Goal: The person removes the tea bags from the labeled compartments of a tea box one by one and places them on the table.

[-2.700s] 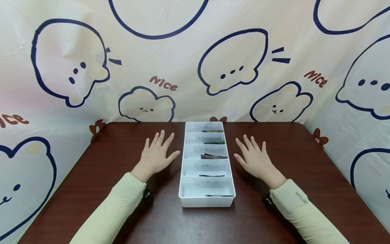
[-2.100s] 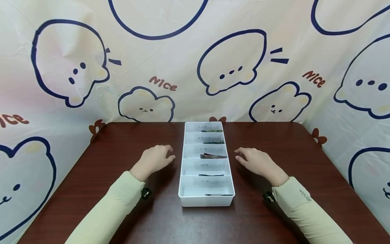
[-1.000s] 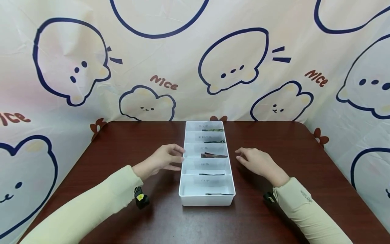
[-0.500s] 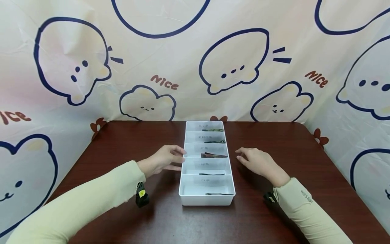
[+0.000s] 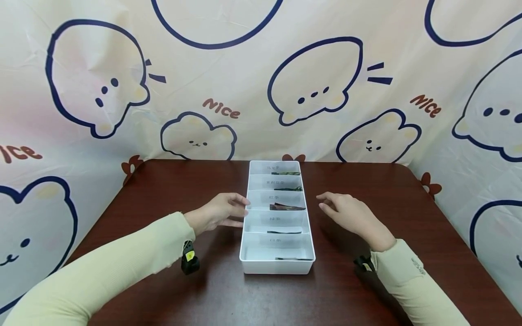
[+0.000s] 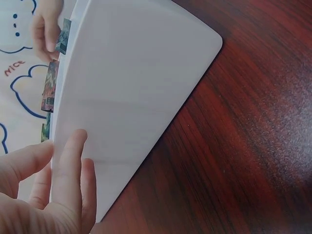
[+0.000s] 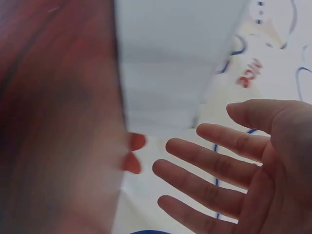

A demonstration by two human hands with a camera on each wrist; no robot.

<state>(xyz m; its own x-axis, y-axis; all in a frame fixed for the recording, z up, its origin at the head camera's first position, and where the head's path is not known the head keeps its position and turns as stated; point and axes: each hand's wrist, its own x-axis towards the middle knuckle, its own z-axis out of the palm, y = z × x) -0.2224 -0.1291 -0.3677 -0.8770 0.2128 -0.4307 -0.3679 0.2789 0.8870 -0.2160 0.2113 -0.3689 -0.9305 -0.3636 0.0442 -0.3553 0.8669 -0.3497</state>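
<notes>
A long white divided tray (image 5: 277,268) stands mid-table, its several compartments labelled with Chinese names of teas. Each shows a slim packet near its right end: green (image 5: 287,173), dark green (image 5: 288,189), a brown one (image 5: 287,207) poking up in the middle, and two thin-edged ones (image 5: 284,232) nearer the front. My left hand (image 5: 218,212) touches the tray's left side with extended fingertips; the left wrist view shows them against the outer wall (image 6: 122,73). Right of the tray, apart from it, my right hand (image 5: 346,215) holds nothing; its fingers (image 7: 209,190) look loosely extended in the right wrist view.
The dark red-brown table (image 5: 163,194) carries the tray. A cream cloth (image 5: 253,90) with cartoon drawings hangs behind and at both sides. Black wrist devices (image 5: 190,257) sit below the pale green sleeves (image 5: 122,262).
Both hands began spread flat on the table, then relaxed. My left hand moved right to touch the tray and stayed. In the latest frame my right hand has shifted slightly. The tray has not moved.
</notes>
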